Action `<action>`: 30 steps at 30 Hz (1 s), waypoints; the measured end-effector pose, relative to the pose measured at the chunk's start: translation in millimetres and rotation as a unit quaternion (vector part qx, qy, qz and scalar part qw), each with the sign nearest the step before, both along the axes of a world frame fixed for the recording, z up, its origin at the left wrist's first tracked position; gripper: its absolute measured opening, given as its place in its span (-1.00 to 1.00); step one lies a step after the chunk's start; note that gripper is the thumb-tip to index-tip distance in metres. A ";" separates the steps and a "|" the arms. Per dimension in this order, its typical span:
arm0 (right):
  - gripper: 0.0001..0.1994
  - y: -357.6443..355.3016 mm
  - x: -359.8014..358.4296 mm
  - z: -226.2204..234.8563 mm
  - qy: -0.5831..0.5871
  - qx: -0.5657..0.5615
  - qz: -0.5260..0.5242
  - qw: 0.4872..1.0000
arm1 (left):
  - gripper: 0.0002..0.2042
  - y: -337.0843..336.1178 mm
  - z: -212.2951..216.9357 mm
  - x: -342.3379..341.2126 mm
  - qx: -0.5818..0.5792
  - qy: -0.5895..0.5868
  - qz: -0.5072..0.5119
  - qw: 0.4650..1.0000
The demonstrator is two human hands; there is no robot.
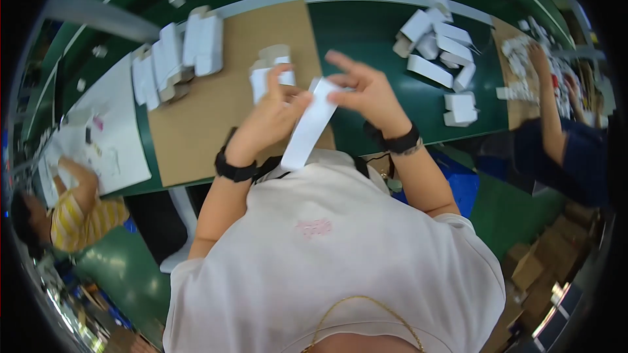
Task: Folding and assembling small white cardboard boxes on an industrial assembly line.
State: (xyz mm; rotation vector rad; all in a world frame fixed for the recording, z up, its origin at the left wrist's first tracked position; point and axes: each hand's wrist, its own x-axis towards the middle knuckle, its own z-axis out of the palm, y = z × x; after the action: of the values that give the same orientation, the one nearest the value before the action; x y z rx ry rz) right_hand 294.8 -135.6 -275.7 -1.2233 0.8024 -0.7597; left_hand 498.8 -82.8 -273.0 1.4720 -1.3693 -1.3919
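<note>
A slim white cardboard box (pixel 311 127) hangs tilted in front of my chest, held between both hands. My right hand (pixel 374 95) pinches its upper end with thumb and fingers, one finger sticking out. At the box's left side, my left hand (pixel 271 121) grips the edge near the top, with one finger raised. Slight blur covers the fingertips. Just beyond my left hand, a small white carton with raised flaps (pixel 260 85) lies on a brown cardboard sheet (pixel 196 137).
Several white boxes (pixel 171 46) stand at the sheet's far left. More white boxes (pixel 451 49) lie heaped on the green table (pixel 366 33) to the right. Co-workers sit at either side: a yellow striped sleeve (pixel 75 222) left, a dark-clothed person (pixel 556 150) right, near small white parts.
</note>
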 end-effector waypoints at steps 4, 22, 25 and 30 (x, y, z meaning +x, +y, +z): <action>-0.54 -54.6 -89.7 -24.9 0.059 0.019 -0.362 0.930 | -0.41 -8.0 -36.4 28.9 -0.180 -0.342 0.125 0.914; -0.51 -142.8 -195.1 -144.7 0.681 -0.402 -0.245 0.562 | -0.36 24.6 -84.4 62.1 -0.135 -0.375 0.288 0.871; -0.53 -159.3 -246.0 -148.3 0.664 -0.424 -0.246 0.565 | -0.35 27.5 -89.5 66.7 -0.129 -0.376 0.284 0.873; -0.57 -178.3 -295.7 -140.5 0.691 -0.406 -0.255 0.541 | -0.35 17.3 -85.2 56.0 -0.088 -0.351 0.283 0.888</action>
State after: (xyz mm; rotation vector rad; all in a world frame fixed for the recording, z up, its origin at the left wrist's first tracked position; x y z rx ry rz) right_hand -0.9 -313.9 -416.2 -2.5522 2.3784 -0.4485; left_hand 554.8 -65.5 -358.2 2.1272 -1.2480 -0.3513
